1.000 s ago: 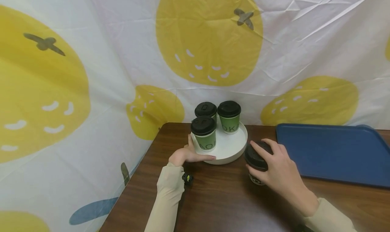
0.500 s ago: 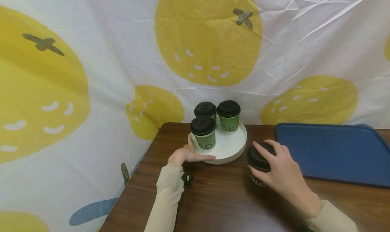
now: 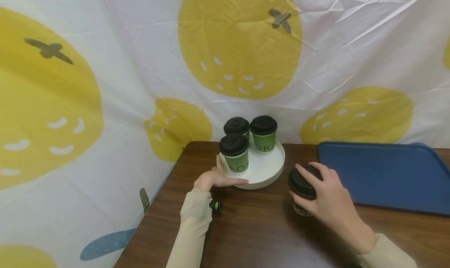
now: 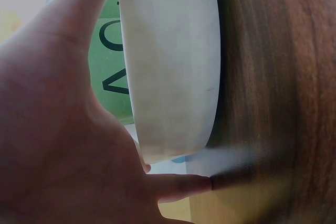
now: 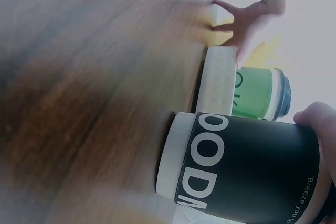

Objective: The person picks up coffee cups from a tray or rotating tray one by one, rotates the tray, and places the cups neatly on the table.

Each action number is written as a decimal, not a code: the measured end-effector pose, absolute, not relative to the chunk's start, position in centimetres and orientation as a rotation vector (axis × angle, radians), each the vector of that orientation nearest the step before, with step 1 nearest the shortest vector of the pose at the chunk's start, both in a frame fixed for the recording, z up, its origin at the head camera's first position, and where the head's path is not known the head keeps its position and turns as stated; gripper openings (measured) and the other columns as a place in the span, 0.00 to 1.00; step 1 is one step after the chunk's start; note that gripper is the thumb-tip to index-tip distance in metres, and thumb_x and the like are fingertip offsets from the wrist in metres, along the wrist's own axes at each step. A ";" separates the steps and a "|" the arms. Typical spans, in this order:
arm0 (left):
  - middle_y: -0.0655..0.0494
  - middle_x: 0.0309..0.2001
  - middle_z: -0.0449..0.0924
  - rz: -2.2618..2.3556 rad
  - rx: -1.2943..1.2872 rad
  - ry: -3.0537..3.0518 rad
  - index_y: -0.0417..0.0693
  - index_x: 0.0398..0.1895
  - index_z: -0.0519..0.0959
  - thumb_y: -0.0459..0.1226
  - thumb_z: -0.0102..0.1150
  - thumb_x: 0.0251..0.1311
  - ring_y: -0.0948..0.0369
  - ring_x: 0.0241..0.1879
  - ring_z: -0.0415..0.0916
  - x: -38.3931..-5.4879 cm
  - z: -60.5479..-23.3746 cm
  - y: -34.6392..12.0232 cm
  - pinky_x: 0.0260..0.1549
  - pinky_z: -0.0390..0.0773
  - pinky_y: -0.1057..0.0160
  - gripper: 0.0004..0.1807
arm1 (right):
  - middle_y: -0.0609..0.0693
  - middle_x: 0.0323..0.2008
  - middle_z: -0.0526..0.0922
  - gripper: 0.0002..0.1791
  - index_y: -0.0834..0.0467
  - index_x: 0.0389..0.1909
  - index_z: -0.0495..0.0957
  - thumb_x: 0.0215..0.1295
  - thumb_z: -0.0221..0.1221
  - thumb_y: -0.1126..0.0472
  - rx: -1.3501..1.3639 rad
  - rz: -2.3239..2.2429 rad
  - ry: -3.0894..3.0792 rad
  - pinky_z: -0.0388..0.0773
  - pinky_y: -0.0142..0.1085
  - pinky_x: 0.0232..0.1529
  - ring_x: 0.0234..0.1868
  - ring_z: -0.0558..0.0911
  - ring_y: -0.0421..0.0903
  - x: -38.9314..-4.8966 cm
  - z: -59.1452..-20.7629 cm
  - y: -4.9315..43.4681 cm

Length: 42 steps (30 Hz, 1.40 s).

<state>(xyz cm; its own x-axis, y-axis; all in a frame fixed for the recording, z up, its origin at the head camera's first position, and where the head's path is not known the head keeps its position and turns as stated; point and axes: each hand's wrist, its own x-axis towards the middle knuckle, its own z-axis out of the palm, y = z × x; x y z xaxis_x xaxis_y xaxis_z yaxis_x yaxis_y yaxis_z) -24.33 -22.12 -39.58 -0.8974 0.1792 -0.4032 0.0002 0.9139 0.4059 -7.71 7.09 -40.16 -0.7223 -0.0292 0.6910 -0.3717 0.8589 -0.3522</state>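
Note:
My right hand [image 3: 332,197] grips a black paper coffee cup [image 5: 252,166] from above, fingers and thumb around its dark lid [image 3: 302,184]. The cup stands upright, its base at or just over the table; I cannot tell which. My left hand [image 3: 214,178] lies against the near left side of a round white tray [image 3: 263,174]. Its thumb stretches along the rim, and the other fingers are spread and straight, as the right wrist view shows. Three green paper cups with black lids stand on the tray: a front one [image 3: 236,162], a right one [image 3: 264,141] and one behind [image 3: 237,125].
A blue rectangular tray [image 3: 383,178] lies on the brown wooden table [image 3: 253,229] at the right. Behind the table hangs a white cloth [image 3: 140,45] with yellow fruit prints. A small black device [image 3: 216,206] sits at the left wrist.
My right hand and the black cup have shifted a little to the right, away from the round white tray. My left hand and the green cups have stayed in place.

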 end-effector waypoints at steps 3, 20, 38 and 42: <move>0.31 0.83 0.37 0.561 0.142 2.628 0.46 0.81 0.16 0.71 0.67 0.49 0.38 0.83 0.46 -24.4 -39.8 -22.2 0.78 0.60 0.42 0.81 | 0.64 0.58 0.79 0.39 0.50 0.62 0.82 0.42 0.79 0.52 0.290 0.622 -2.319 0.82 0.61 0.28 0.50 0.80 0.68 -7.6 -40.2 7.2; 0.30 0.83 0.38 0.590 0.106 2.619 0.48 0.81 0.16 0.68 0.67 0.51 0.39 0.83 0.45 -23.6 -39.4 -21.7 0.79 0.58 0.42 0.79 | 0.65 0.58 0.79 0.40 0.50 0.63 0.82 0.42 0.79 0.53 0.289 0.617 -2.318 0.82 0.58 0.25 0.50 0.80 0.68 -7.1 -40.3 7.5; 0.31 0.83 0.39 0.559 0.116 2.621 0.47 0.81 0.17 0.69 0.65 0.52 0.39 0.83 0.44 -23.0 -38.5 -21.7 0.80 0.57 0.43 0.78 | 0.65 0.58 0.79 0.41 0.49 0.63 0.82 0.40 0.80 0.53 0.287 0.608 -2.303 0.82 0.59 0.26 0.50 0.80 0.68 -6.6 -40.5 8.0; 0.30 0.83 0.39 0.565 0.126 2.619 0.46 0.81 0.17 0.68 0.64 0.54 0.39 0.83 0.45 -22.6 -38.0 -21.6 0.80 0.57 0.43 0.76 | 0.65 0.57 0.79 0.42 0.49 0.63 0.82 0.39 0.80 0.53 0.297 0.605 -2.293 0.82 0.59 0.26 0.50 0.80 0.68 -6.6 -40.7 8.1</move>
<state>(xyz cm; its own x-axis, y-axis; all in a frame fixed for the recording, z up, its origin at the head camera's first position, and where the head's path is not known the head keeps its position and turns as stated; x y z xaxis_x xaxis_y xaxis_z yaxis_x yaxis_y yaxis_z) -22.64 -21.58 -38.03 -0.8921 0.1805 -0.4142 -0.0063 0.9117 0.4109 -6.60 8.12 -40.68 -0.7042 -0.0337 0.7092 -0.3793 0.8622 -0.3356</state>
